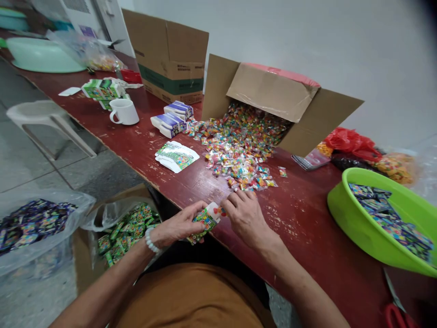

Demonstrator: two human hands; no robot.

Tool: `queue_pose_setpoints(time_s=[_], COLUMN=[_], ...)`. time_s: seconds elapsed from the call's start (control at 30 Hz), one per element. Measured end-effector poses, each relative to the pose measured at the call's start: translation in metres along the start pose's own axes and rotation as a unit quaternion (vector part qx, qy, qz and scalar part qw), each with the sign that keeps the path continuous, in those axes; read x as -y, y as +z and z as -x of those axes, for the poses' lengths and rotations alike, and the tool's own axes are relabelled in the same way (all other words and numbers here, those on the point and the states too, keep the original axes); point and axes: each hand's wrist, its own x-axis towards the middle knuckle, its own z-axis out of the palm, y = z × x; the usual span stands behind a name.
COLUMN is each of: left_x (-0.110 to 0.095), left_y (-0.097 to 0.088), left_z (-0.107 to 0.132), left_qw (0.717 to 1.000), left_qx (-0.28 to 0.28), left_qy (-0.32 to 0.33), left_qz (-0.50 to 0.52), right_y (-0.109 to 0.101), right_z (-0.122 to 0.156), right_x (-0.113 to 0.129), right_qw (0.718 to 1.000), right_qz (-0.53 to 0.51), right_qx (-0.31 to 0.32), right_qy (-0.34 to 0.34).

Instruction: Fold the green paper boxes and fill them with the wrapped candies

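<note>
Green-and-white, slim printed packet (210, 217), lettering illegible, fills the left hand's (181, 223) grip; the right hand's (246, 217) grip, at its white end, is unclear.

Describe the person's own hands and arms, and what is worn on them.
Both the left hand and the right hand are ungloved. The forearms are bare, with no sleeves in view. A bracelet of pale, round beads circles the left wrist; the right wrist shows nothing worn.
</note>
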Motion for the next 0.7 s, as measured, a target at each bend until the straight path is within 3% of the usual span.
queue_pose_setpoints(time_s=[0.23, 0.3, 0.37, 0.43, 0.5, 0.57, 0.7], left_x=[-0.002, 0.002, 0.006, 0.008, 0.008, 0.007, 0.007], left_y=[0.007, 0.010, 0.012, 0.014, 0.015, 0.015, 0.018], left_z=[0.000, -0.004, -0.008, -0.010, -0.011, -0.011, -0.012], left_qw=[0.996, 0.994, 0.995, 0.997, 0.990, 0.976, 0.957], left_qx=[-0.055, -0.068, -0.065, -0.061, -0.076, -0.102, -0.130], left_qy=[0.010, 0.029, 0.048, 0.053, 0.046, 0.032, 0.023], left_qz=[-0.062, -0.082, -0.057, 0.014, 0.107, 0.190, 0.257], right_y=[-0.003, 0.002, 0.008, 0.011, 0.013, 0.014, 0.022], right_z=[-0.004, -0.006, -0.007, -0.008, -0.007, -0.004, 0.004], right_x=[0.014, 0.018, 0.018, 0.012, 0.004, 0.000, 0.008], right_qw=[0.999, 0.998, 0.988, 0.942, 0.852, 0.770, 0.678], right_qz=[0.018, -0.029, -0.141, -0.311, -0.471, -0.566, -0.672], right_qx=[-0.001, -0.014, -0.054, -0.106, -0.147, -0.150, -0.102], right_qy=[-0.050, -0.057, -0.025, 0.065, 0.176, 0.253, 0.279])
